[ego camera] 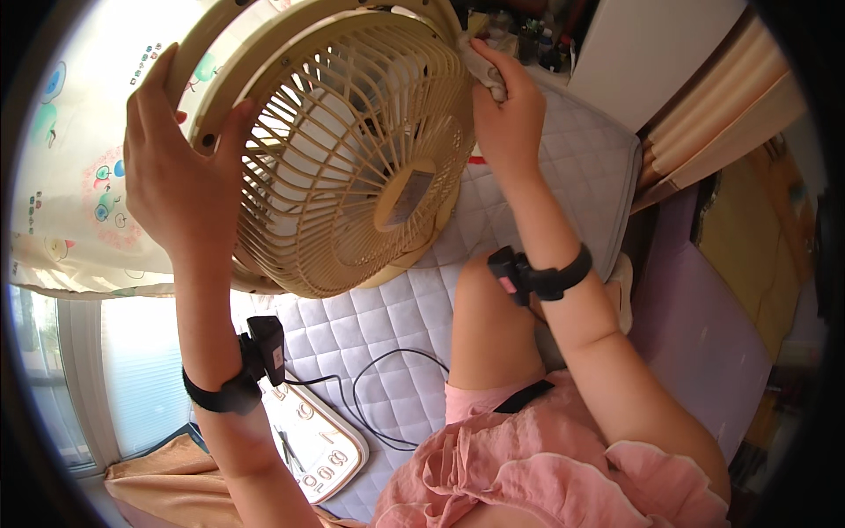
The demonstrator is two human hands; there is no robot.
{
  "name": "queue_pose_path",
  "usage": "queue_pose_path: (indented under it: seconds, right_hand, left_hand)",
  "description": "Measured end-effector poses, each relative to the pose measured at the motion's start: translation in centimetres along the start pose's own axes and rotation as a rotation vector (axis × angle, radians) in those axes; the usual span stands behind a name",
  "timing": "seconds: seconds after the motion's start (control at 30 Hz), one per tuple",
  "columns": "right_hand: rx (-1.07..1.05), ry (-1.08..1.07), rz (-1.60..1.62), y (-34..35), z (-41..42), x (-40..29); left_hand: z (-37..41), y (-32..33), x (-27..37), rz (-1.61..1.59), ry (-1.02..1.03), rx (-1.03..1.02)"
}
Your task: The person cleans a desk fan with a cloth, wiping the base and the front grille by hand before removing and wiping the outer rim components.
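A beige electric fan [330, 165] with a slatted plastic grille stands tilted on a quilted pad before me. My left hand [188, 152] grips the fan's outer frame [214, 105] on the left, fingers behind it and thumb toward the grille. In my right hand [511, 112] is a crumpled greyish cloth [485, 72], pressed near the right edge of the fan's housing. The fan's round hub plate [406, 198] bears a label. Part of the base shows beneath the grille; the far side of the fan is hidden.
The white quilted pad [396, 317] lies under the fan. A white wall clock [323, 449] rests on it at lower left. A black cable [356, 383] loops across the pad. Printed curtain [72, 152] hangs at left by a window; small bottles [544, 46] stand at the back.
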State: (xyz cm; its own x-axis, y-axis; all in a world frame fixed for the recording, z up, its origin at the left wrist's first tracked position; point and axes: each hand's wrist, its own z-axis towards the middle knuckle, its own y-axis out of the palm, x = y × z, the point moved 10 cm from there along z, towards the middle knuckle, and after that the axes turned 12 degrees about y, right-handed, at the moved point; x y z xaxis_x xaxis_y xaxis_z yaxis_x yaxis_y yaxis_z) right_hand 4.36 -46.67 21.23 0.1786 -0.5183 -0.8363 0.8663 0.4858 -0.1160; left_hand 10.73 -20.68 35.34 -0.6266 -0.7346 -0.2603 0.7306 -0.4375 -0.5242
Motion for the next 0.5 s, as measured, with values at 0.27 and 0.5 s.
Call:
queue_pose_path:
  seconds: [0.27, 0.5]
  right_hand:
    - [0.076, 0.026, 0.037, 0.9, -9.6, -0.6]
    - [-0.324, 0.305, 0.090, 0.7, -9.5, 1.8]
  left_hand:
    - [0.2, 0.7, -0.4, 0.000, 0.010, 0.009]
    - [-0.1, 0.8, -0.2, 0.016, 0.016, -0.006]
